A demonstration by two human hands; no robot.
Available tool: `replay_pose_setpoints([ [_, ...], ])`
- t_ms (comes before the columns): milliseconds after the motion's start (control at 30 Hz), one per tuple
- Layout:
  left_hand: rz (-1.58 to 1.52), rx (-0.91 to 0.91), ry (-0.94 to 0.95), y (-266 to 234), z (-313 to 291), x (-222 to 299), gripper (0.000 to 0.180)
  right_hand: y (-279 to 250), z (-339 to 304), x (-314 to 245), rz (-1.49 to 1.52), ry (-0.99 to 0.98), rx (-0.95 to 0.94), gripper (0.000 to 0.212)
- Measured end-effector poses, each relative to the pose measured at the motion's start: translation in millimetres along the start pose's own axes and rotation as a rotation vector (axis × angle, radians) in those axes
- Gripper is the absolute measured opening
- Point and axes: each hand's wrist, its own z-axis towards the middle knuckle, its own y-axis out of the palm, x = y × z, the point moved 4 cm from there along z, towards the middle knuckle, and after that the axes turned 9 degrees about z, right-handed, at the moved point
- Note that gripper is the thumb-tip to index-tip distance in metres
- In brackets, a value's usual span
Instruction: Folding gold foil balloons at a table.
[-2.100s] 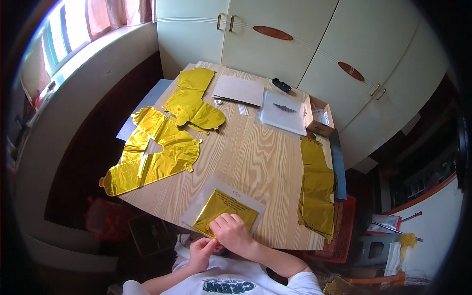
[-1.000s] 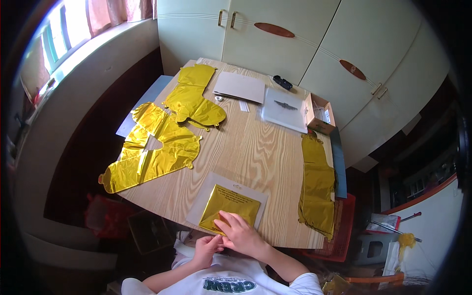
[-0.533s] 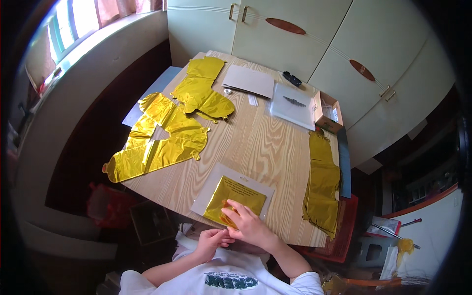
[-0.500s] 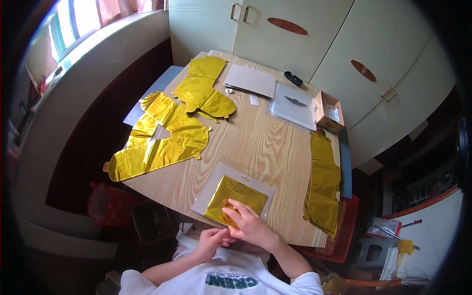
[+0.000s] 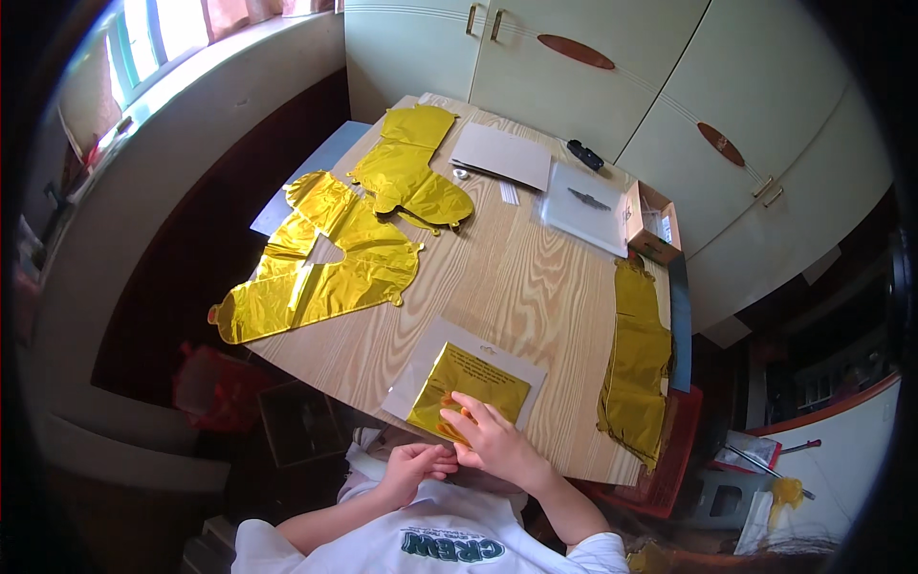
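A folded gold foil balloon (image 5: 470, 383) with dark print lies in a clear plastic bag (image 5: 535, 394) with a hang hole, at the table's near edge. My right hand (image 5: 497, 447) is over its lower part, fingers bent and fingertips close to the foil; whatever they pinch is hidden. Just left of it, my left hand (image 5: 418, 471) is closed in front of the table edge, fingertips near the right thumb. I cannot make out what is in it. Flat gold foil balloons, one at the left (image 5: 325, 277) and one behind it (image 5: 411, 172), lie spread out.
A long folded gold foil piece (image 5: 636, 359) lies along the wooden table's (image 5: 497, 277) right edge. At the back are a grey board (image 5: 502, 153), a clear bag with a dark piece (image 5: 574, 225), a black object (image 5: 584, 154) and an open box (image 5: 655, 225). Cabinets stand behind.
The whole view has shifted slightly, with the table and its things now a little farther right. My hands stay at the bagged foil, in nearly the same pose.
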Motion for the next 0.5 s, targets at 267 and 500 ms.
replay_pose_setpoints([
  [267, -0.018, 0.007, 0.034, 6, 5, -5, 0.016, 3, -13, -12, -0.065, -0.043, -0.025, 0.055],
  [500, 0.070, -0.004, 0.128, 8, 6, -3, 0.017, 10, -16, -10, -0.031, -0.023, 0.093, 0.051],
])
